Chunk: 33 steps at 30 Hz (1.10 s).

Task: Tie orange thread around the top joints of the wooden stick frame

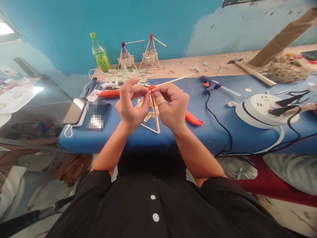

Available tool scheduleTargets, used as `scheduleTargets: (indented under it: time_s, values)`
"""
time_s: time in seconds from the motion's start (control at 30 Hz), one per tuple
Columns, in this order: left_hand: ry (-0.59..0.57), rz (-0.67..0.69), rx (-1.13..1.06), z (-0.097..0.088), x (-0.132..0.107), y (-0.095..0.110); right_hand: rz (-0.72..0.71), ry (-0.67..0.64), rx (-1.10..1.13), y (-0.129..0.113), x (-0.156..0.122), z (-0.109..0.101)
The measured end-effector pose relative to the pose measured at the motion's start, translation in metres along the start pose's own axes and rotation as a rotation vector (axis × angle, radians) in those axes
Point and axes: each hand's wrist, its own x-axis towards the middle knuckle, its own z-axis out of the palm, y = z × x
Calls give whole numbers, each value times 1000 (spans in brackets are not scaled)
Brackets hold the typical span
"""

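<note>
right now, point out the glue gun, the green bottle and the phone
glue gun (pixel 207 82): head view, on its blue body
green bottle (pixel 101 54): head view, on its label
phone (pixel 75 111): head view, middle of its screen

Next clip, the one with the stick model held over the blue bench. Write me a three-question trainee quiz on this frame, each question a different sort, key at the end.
1. True or false: both hands grip the stick model over the blue bench.
2. Which tool lies right of the hands, its cord trailing off the bench edge? A) scissors B) glue gun C) pliers
3. How many finished stick models stand by the wall beside the green bottle?

Key
1. True: the left hand and right hand pinch its top, where orange thread is wound.
2. B, the glue gun.
3. Two finished stick models.
</note>
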Motion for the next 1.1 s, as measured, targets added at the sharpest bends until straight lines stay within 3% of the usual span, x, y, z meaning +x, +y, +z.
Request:
scheduleTargets:
  time_s: [0.2, 0.5, 0.7, 1.1]
  values:
    - [42, 74, -59, 0, -4, 2, 16, -8, 2, 3, -2, 0]
    - [45, 148, 53, -4, -1, 4, -4, -12, 30, 2, -1, 0]
    - [-4, 91, 87, -6, -3, -1, 9, -8, 32, 0, -1, -1]
    - [-61, 152, 97, -12, 3, -5, -37, -49, -2, -2, 0, -5]
